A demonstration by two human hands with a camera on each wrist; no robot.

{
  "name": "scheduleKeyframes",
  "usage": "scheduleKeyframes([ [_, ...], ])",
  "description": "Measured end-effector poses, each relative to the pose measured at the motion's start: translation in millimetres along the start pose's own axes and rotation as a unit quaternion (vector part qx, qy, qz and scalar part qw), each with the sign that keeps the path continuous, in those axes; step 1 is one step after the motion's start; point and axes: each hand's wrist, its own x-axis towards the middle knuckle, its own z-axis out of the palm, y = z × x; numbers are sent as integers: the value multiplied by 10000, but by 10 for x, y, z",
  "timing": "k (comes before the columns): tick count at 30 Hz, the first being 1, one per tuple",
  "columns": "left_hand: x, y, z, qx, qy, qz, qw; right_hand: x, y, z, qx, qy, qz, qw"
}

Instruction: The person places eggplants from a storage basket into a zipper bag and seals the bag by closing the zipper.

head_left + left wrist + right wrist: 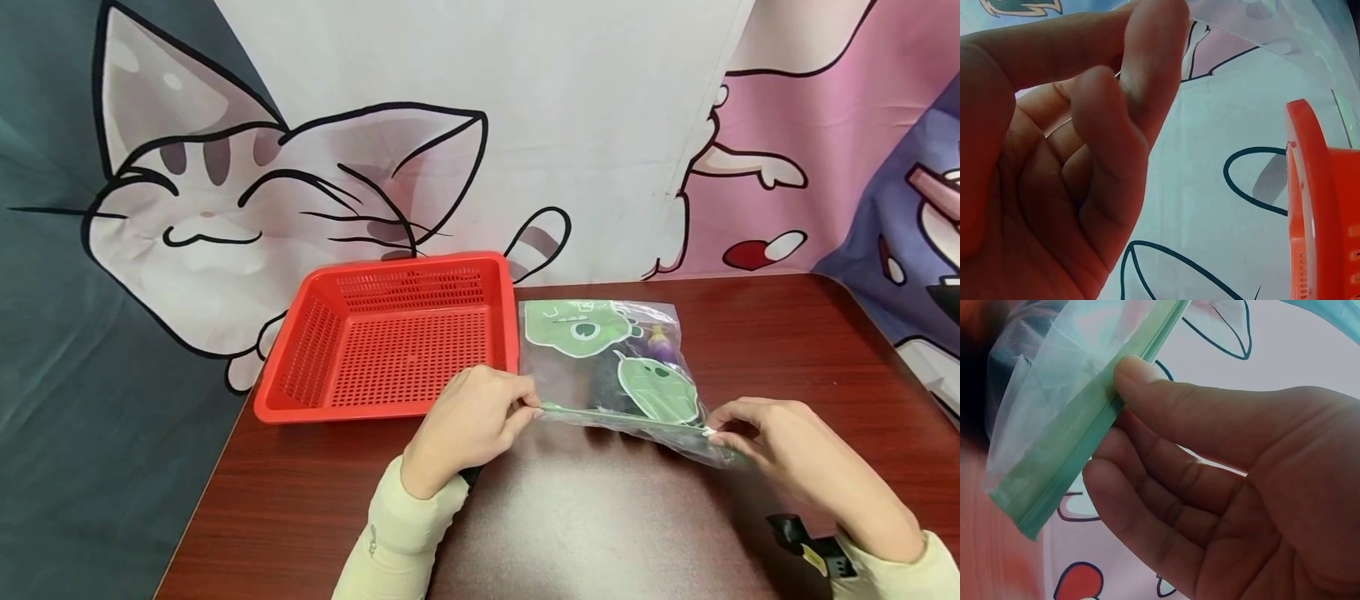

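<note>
A clear zip bag (558, 375) printed with green cartoon shapes lies on the table, its green zip strip (622, 419) along the near edge. Inside, a small purple and yellow item (662, 345) and something dark show through the plastic. My left hand (476, 421) pinches the strip's left end between thumb and fingers. At the other side, my right hand (783, 442) pinches the strip near its right end, where a small white piece shows at the fingertips. The right wrist view shows the thumb pressed on the green strip (1063, 453), with a short length running past it.
Left of the bag, right beside it, stands a red perforated plastic basket (513, 333) with nothing in it. The table (300, 500) is dark reddish wood. Behind it hangs a cloth backdrop (600, 125) with cartoon cats.
</note>
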Motion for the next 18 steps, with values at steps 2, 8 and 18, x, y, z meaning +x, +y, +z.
scheduleKeyframes([
  [2,4,3,1,7,0,0,10000,-4,9,-13,-22,-17,36,10000],
  [8,8,7,1,19,-24,8,10000,-21,33,-22,8,-93,149,9998],
  [18,6,-8,-2,-2,-20,-2,10000,-34,85,-49,-79,-40,217,9997],
])
